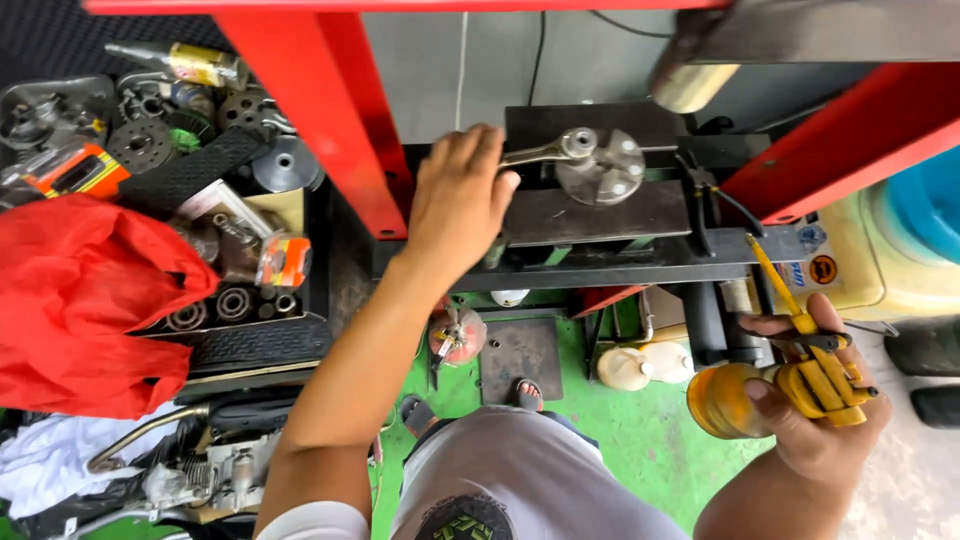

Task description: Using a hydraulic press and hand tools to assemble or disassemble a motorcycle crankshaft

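The left hand has its fingers closed on the metal crank part lying on the press bed, steadying it; the right hand, fingers wrapped round a yellow oil can, must bring the spout over it.

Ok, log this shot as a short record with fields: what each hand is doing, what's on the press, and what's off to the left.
Left hand: left hand grips the metal rod
Rod end: joined to a round metal part
Support: dark press plate, red frame
Right hand: right hand holds a yellow oil can
Left side: red bag, tray of bearings
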